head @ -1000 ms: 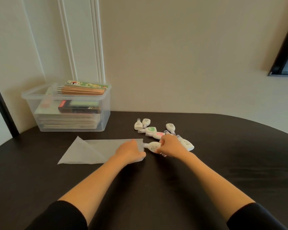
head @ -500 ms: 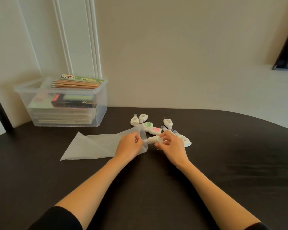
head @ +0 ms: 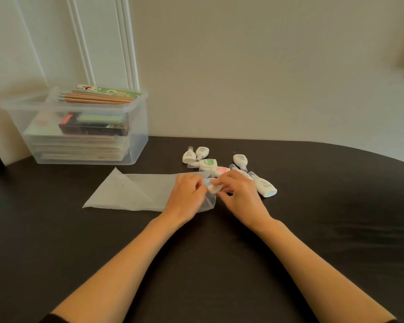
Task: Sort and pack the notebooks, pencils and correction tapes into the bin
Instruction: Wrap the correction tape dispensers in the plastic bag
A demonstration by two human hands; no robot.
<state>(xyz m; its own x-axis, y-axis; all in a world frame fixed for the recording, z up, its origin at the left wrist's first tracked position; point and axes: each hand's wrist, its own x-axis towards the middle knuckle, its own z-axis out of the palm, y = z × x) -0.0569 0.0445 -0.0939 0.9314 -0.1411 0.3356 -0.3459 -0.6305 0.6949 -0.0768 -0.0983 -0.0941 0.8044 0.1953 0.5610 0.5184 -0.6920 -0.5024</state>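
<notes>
right hand (head: 239, 194) pinching correction tape (head: 212, 186), pouch mouth (head: 208, 201)

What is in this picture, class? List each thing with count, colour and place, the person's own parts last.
table: one, dark, under everything.
bin: one, clear, back left of table.
notebooks: a stack, pale, bottom of bin.
dark box: one, black and red, on the notebooks.
pencils: several, wood-coloured, top of bin.
green box: one, printed, behind the pencils.
plastic bag: one, translucent white, flat before the bin.
loose correction tapes: about seven, mostly white, right of bag.
held correction tape: one, white and blue, at bag's mouth.
hands: two, bare; left hand holds the bag's open end, right hand pinches the held correction tape.
</notes>
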